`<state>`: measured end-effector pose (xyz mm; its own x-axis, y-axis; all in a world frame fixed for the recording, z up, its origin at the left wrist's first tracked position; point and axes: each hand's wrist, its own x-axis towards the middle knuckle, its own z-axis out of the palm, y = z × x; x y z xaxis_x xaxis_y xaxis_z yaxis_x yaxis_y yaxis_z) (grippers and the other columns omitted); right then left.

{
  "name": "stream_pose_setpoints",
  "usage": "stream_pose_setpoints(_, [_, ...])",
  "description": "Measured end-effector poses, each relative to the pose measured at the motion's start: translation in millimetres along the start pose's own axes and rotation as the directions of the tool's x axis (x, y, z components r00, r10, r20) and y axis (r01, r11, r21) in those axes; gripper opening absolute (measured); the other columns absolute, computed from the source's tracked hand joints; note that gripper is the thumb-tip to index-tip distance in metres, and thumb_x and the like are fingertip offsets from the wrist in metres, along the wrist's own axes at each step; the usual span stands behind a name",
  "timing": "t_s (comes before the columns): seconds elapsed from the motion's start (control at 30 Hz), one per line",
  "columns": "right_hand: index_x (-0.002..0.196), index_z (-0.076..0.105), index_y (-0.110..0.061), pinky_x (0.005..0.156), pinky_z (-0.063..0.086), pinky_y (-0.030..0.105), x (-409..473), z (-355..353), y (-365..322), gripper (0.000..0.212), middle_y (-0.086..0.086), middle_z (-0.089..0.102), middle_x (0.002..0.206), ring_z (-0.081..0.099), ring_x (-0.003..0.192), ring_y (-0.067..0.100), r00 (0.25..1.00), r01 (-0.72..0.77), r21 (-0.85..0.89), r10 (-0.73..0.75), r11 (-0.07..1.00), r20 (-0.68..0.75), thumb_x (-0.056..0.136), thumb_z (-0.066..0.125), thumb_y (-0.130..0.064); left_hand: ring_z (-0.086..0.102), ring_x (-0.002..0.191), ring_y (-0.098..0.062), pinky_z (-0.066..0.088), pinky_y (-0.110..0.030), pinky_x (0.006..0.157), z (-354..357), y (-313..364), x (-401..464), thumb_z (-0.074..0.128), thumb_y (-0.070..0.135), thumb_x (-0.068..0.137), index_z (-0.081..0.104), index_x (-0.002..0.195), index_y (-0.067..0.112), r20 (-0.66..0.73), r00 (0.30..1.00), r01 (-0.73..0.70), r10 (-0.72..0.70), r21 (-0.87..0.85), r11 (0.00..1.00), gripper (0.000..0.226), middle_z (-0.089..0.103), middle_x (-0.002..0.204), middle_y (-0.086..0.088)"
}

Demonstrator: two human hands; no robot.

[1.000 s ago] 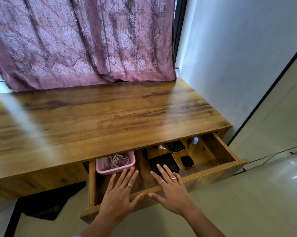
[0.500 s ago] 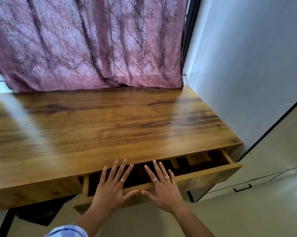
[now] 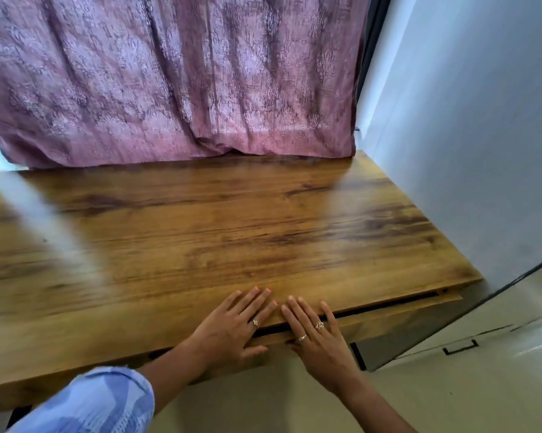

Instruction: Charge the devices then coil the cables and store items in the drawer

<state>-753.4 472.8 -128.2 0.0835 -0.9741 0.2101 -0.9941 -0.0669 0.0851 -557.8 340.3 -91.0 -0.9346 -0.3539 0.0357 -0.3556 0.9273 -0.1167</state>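
The wooden drawer (image 3: pixel 397 317) under the desk top (image 3: pixel 232 232) is almost closed, with only a thin dark gap left along its front. My left hand (image 3: pixel 232 326) and my right hand (image 3: pixel 318 335) lie flat side by side on the drawer front, fingers straight and reaching onto the desk edge. The devices, cables and pink basket inside the drawer are hidden.
A purple patterned curtain (image 3: pixel 176 79) hangs behind the desk. A white wall (image 3: pixel 469 126) stands on the right, and a pale panel with a black handle (image 3: pixel 460 346) sits low at the right. The floor (image 3: pixel 263 401) lies below the desk.
Both hands have pushed the drawer in from wide open to nearly closed. The basket, cables and black devices inside have gone out of sight.
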Motion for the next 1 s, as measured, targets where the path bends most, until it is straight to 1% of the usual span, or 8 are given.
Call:
stream_pose_setpoints(0.07, [0.148, 0.029, -0.015, 0.110, 0.022, 0.049, 6.9, 4.4, 9.0, 0.064, 0.006, 0.030, 0.155, 0.026, 0.143, 0.022, 0.998, 0.063, -0.027, -0.063, 0.998, -0.010, 0.091, 0.042, -0.041, 0.020, 0.142, -0.030, 0.021, -0.051, 0.110, 1.9, -5.0, 5.7, 0.027, 0.064, 0.091, 0.015, 0.150, 0.016, 0.018, 0.998, -0.053, 0.053, 0.010, 0.999, 0.077, 0.018, 0.155, -0.011])
stream_pose_setpoints(0.17, [0.140, 0.037, -0.013, 0.108, 0.028, 0.052, 15.5, 11.2, 16.1, 0.059, 0.011, 0.041, 0.148, 0.039, 0.136, 0.030, 0.991, 0.128, -0.051, -0.129, 0.990, -0.025, 0.089, 0.050, -0.038, 0.028, 0.140, -0.030, 0.030, -0.050, 0.109, 3.7, -8.9, 7.0, 0.036, 0.059, 0.090, 0.025, 0.149, 0.014, -0.014, 0.997, -0.078, 0.079, 0.016, 0.997, 0.074, 0.028, 0.153, -0.013])
stream_pose_setpoints(0.4, [0.127, 0.043, -0.013, 0.107, 0.031, 0.051, 27.5, 20.4, 13.1, 0.045, 0.008, 0.043, 0.135, 0.043, 0.123, 0.029, 0.977, 0.122, -0.060, -0.131, 0.991, -0.167, 0.087, 0.057, -0.031, 0.035, 0.138, -0.030, 0.037, -0.048, 0.106, 12.8, -9.2, 7.7, 0.054, 0.045, 0.088, 0.033, 0.145, 0.012, -0.102, 0.990, -0.096, 0.096, 0.009, 0.995, 0.069, 0.036, 0.150, -0.014])
stream_pose_setpoints(0.57, [0.126, 0.045, -0.013, 0.103, 0.036, 0.053, 27.0, 23.3, 12.1, 0.045, 0.009, 0.045, 0.134, 0.045, 0.120, 0.028, 0.980, 0.102, -0.072, -0.113, 0.992, -0.167, 0.088, 0.059, -0.031, 0.030, 0.140, -0.032, 0.033, -0.050, 0.108, 21.6, -6.5, 6.6, 0.045, 0.039, 0.092, 0.022, 0.148, 0.011, -0.098, 0.990, -0.099, 0.104, 0.054, 0.994, 0.067, 0.031, 0.152, -0.015])
stream_pose_setpoints(0.67, [0.127, 0.044, -0.014, 0.101, 0.041, 0.054, 27.8, 11.3, 4.0, 0.053, 0.010, 0.055, 0.130, 0.052, 0.118, 0.029, 0.994, 0.061, -0.047, -0.065, 0.997, -0.088, 0.082, 0.067, -0.030, 0.026, 0.142, -0.028, 0.028, -0.048, 0.111, 15.1, -4.8, 7.2, 0.037, 0.043, 0.094, 0.017, 0.150, 0.016, -0.025, 0.998, -0.051, 0.051, 0.022, 0.998, 0.065, 0.026, 0.155, -0.011])
stream_pose_setpoints(0.73, [0.128, 0.043, -0.014, 0.102, 0.041, 0.052, 32.1, -2.9, -3.9, 0.057, 0.010, 0.056, 0.129, 0.055, 0.116, 0.031, 1.000, -0.016, -0.009, 0.016, 1.000, -0.001, 0.079, 0.069, -0.029, 0.012, 0.146, -0.024, 0.017, -0.046, 0.115, 11.0, -2.8, 8.8, 0.035, 0.045, 0.095, 0.004, 0.151, 0.022, 0.069, 0.998, 0.012, -0.010, -0.022, 1.000, 0.067, 0.008, 0.159, -0.005])
stream_pose_setpoints(0.83, [0.139, 0.032, -0.014, 0.112, 0.026, 0.050, 36.8, -31.7, -14.4, 0.065, 0.012, 0.037, 0.146, 0.040, 0.131, 0.033, 0.975, -0.098, 0.027, 0.091, 0.995, 0.205, 0.084, 0.061, -0.032, -0.006, 0.147, -0.019, 0.003, -0.044, 0.117, -1.7, 3.9, 10.6, 0.024, 0.053, 0.096, -0.012, 0.148, 0.028, 0.222, 0.973, 0.086, -0.068, -0.072, 0.994, 0.068, -0.016, 0.156, 0.005])
stream_pose_setpoints(1.0, [0.150, 0.012, -0.019, 0.116, 0.005, 0.055, 69.2, -80.3, -0.9, 0.081, 0.005, 0.011, 0.159, 0.012, 0.146, 0.028, 0.873, -0.098, 0.043, 0.065, 0.994, 0.483, 0.088, 0.053, -0.051, 0.003, 0.147, -0.021, 0.010, -0.048, 0.117, -48.2, -1.9, 21.1, 0.024, 0.056, 0.096, 0.006, 0.150, 0.027, 0.359, 0.908, 0.210, -0.215, 0.055, 0.976, 0.065, 0.001, 0.160, 0.001])
